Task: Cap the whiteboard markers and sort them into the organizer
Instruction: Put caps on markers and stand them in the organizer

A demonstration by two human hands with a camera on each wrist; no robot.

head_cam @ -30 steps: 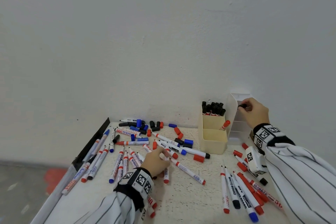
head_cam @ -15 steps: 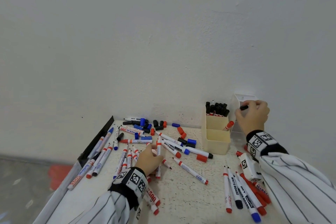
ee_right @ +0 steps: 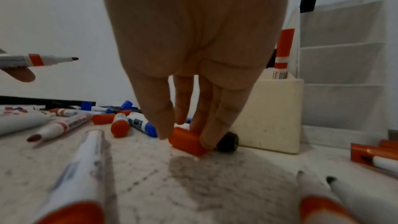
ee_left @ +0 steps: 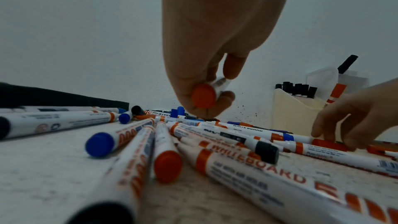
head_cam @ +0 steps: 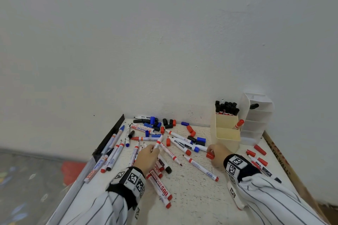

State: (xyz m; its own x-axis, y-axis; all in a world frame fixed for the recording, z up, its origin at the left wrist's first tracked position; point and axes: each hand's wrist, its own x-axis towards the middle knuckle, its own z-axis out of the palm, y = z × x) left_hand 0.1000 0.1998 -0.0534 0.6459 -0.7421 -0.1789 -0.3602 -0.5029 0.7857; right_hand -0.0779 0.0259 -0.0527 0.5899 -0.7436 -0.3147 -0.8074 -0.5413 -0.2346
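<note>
My left hand (head_cam: pixel 154 149) grips an uncapped red whiteboard marker (head_cam: pixel 158 142) just above the pile, its red butt end (ee_left: pixel 203 98) facing the wrist camera. The right hand (head_cam: pixel 210 152) pinches a loose red cap (ee_right: pixel 187 142) that lies on the table in front of the cream organizer (head_cam: pixel 227 139). Several black markers (head_cam: pixel 226 107) stand in the organizer's back compartment and one red marker (head_cam: pixel 238 124) in the middle one. A white tiered organizer (head_cam: pixel 256 120) beside it holds one black marker (head_cam: pixel 254 106).
Loose markers and caps in red, blue and black cover the table (head_cam: pixel 192 188) from the back wall to the front. More red markers (head_cam: pixel 259 162) lie at the right. A black strip (head_cam: pixel 109 137) edges the left side, cardboard (head_cam: pixel 279 160) the right.
The right hand left the white organizer, with the black marker staying there, and came down onto a red cap on the table. The left hand lifted a red marker out of the pile.
</note>
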